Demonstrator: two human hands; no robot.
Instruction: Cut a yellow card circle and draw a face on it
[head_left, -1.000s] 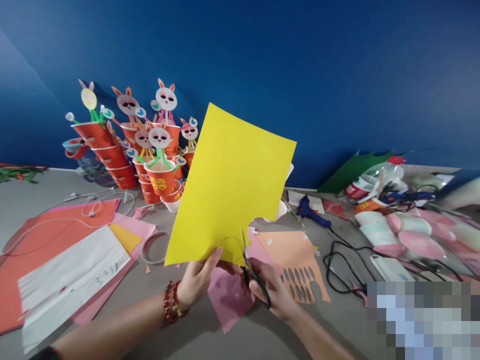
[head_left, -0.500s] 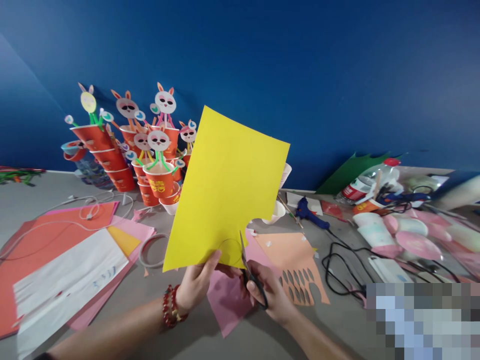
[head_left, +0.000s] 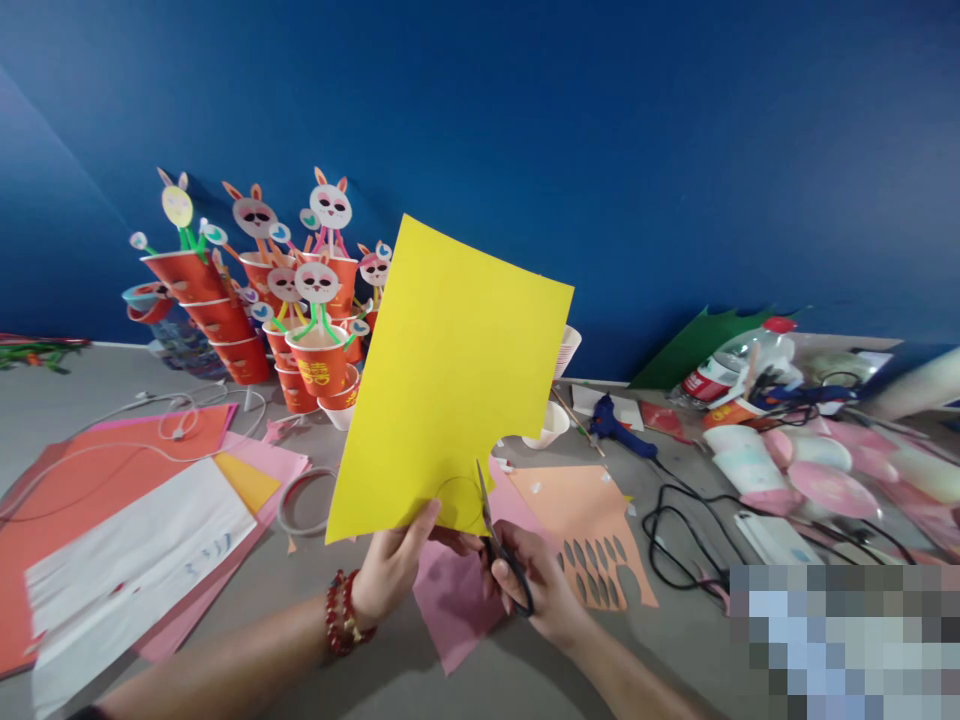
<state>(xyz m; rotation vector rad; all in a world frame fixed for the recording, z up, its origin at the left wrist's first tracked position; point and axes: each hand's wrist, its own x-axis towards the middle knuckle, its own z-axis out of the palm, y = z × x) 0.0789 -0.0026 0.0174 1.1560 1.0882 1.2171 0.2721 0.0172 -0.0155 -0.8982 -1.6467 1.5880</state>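
Observation:
A sheet of yellow paper (head_left: 450, 360) is held up over the table, with a curved notch cut from its lower right edge. My left hand (head_left: 401, 560) pinches its bottom edge, thumb in front and the other fingers mostly behind. A thin circle outline is drawn on the paper just above that thumb. In my right hand (head_left: 536, 580) are black-handled scissors (head_left: 512, 572). Their blades lie at the sheet's lower right edge, beside the drawn circle. Below the hands, a pink sheet (head_left: 457, 620) lies on the table.
Red paper cups (head_left: 240, 345) with rabbit figures stand at the back left. Coloured sheets (head_left: 135, 440) and a tape roll (head_left: 306, 500) lie on the left. Rightward are a peach sheet (head_left: 585, 495) with cut-outs, a blue glue gun (head_left: 621, 428), black cable (head_left: 664, 540) and a plastic bottle (head_left: 735, 365).
The top of the yellow sheet has shifted very slightly left. Both hands keep nearly the same place, and the scissors stay at the paper's lower right edge.

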